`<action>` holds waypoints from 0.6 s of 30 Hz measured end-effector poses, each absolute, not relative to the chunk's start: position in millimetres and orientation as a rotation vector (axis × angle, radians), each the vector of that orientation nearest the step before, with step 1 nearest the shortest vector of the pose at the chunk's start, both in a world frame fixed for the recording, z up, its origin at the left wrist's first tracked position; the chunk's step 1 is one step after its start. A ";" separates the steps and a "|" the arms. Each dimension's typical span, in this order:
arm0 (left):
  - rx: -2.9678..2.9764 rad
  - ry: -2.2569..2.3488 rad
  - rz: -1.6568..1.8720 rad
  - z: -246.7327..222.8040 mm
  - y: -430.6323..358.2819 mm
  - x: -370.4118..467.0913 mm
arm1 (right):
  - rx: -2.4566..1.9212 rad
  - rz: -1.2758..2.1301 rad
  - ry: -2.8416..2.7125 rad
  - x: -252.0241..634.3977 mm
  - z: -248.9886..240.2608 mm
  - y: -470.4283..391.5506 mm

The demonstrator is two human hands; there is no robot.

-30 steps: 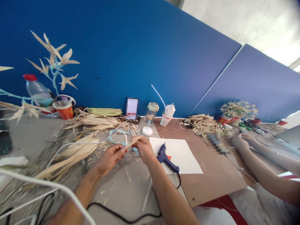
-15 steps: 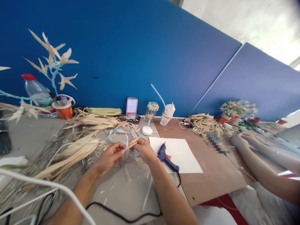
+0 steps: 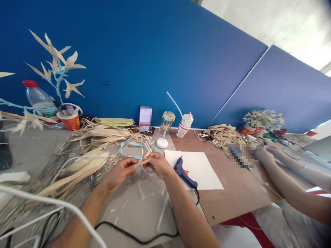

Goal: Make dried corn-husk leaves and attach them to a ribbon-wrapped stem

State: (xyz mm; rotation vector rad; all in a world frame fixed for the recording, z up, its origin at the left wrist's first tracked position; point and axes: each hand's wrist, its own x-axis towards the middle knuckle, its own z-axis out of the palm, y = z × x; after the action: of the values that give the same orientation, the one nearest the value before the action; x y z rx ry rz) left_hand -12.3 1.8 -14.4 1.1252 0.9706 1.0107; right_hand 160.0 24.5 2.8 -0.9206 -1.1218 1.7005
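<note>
Between my two hands is a small piece of dried corn husk (image 3: 145, 161), pinched at both ends. My left hand (image 3: 124, 171) grips its near-left end with thumb and forefinger. The fingers of my right hand (image 3: 159, 165) close on the other end. Just behind them lie a coil of light-blue ribbon (image 3: 126, 148) and loose husk strips. Right of my right hand, a dark blue glue gun (image 3: 185, 175) rests on a white sheet (image 3: 207, 172). A small husk flower on a white round base (image 3: 162, 143) stands beyond, before a clear jar (image 3: 168, 119).
Piles of corn husk (image 3: 103, 134) cover the left side. A red cup (image 3: 71, 121) holds blue-wrapped branches beside a bottle (image 3: 40, 98). A phone (image 3: 145, 119) leans against the blue partition (image 3: 124, 62). A black cable (image 3: 137, 238) crosses in front. A co-worker's arms (image 3: 281, 182) are at right.
The husk piece between my fingers has turned to lie lower and flatter, and my right fingers have shifted slightly on it. The table things stay put.
</note>
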 end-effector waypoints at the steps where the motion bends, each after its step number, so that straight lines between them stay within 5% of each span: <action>1: 1.133 0.966 1.015 -15.2 2.0 -12.6 | -0.910 1.727 -1.107 160.1 2.7 24.3; 18: 1.174 0.937 1.117 -16.7 0.7 -11.8 | -0.824 2.033 -0.666 158.8 -7.5 30.6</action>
State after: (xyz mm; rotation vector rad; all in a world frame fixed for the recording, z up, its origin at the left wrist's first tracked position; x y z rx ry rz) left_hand -11.8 0.7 -16.7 1.1738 0.9370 1.1169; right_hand 158.8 30.6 -7.5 -0.8240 -0.6657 2.0334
